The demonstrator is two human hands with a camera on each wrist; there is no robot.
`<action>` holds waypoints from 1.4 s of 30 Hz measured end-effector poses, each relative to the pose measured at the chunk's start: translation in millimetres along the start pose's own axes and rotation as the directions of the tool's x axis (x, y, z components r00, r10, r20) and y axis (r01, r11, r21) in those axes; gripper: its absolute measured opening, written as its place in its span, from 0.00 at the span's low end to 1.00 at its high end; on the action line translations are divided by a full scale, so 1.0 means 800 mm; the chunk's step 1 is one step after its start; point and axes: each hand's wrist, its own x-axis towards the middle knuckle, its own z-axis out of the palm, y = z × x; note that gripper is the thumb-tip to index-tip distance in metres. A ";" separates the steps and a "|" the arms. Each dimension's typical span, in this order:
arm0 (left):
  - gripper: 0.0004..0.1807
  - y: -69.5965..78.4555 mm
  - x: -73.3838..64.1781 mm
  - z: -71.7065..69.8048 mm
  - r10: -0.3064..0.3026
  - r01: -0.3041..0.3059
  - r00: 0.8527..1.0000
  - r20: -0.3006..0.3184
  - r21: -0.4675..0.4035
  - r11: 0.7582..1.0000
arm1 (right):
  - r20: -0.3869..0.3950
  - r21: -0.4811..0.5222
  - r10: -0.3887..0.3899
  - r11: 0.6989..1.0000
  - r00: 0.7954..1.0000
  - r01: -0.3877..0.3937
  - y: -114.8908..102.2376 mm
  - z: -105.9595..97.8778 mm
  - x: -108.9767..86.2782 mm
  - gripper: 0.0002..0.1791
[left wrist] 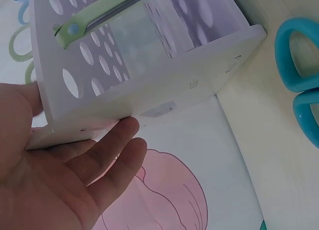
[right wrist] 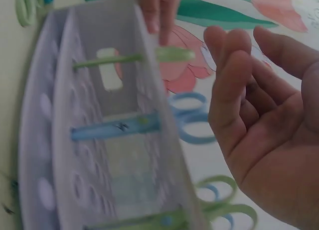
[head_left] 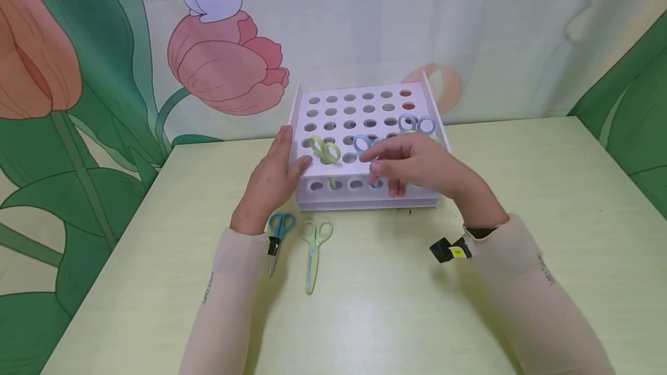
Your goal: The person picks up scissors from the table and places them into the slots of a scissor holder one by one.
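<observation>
- the right hand (head_left: 417, 164) is loosely bent over the rack's front, a gap between thumb and fingers, holding nothing.
- the light-blue scissors with round finger rings (right wrist: 119, 127) stand in a hole just beside its fingertips; whether they touch cannot be told.
- the left hand (head_left: 268, 184) grips the rack's left side, thumb over the front corner, longer fingers nearly straight along the outer wall.
- near that thumb, the light-green scissors with slim blades (head_left: 325, 151) stand rings up, tip reaching the lower board.
- the white two-tier rack with rows of round holes (head_left: 339, 204) holds both pairs, plus a second light-blue pair (head_left: 417, 124) further back at the right and a second light-green pair (right wrist: 164, 221) in front of it, partly hidden by the right hand.
- before the rack, near the left wrist, lie teal-handled scissors with metal blades (head_left: 281, 227) and, to their right, pale-green scissors (head_left: 312, 250).
- a black device with a yellow label (head_left: 443, 250) sits at the right cuff.
- beneath is a pale yellow-green table (head_left: 391, 317); behind hangs a white cloth (head_left: 365, 28) printed with large flowers and leaves.
</observation>
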 end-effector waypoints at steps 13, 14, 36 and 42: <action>0.33 -0.003 0.002 0.002 0.036 -0.028 0.997 -0.072 0.121 0.992 | 0.227 0.022 0.078 0.996 0.971 -0.085 0.041 0.064 0.028 0.17; 0.33 -0.004 0.002 0.002 0.038 -0.029 0.996 -0.078 0.119 0.993 | 0.233 0.010 0.081 0.996 0.969 -0.086 0.045 0.068 0.030 0.18; 0.33 -0.012 0.004 0.002 0.055 -0.049 0.994 -0.096 0.067 0.997 | 0.217 -0.111 0.188 0.980 0.958 -0.167 0.103 0.120 0.046 0.27; 0.33 -0.014 0.004 0.001 0.049 -0.045 0.994 -0.095 0.049 0.998 | 0.242 -0.102 0.260 0.965 0.935 -0.242 0.112 0.134 0.043 0.32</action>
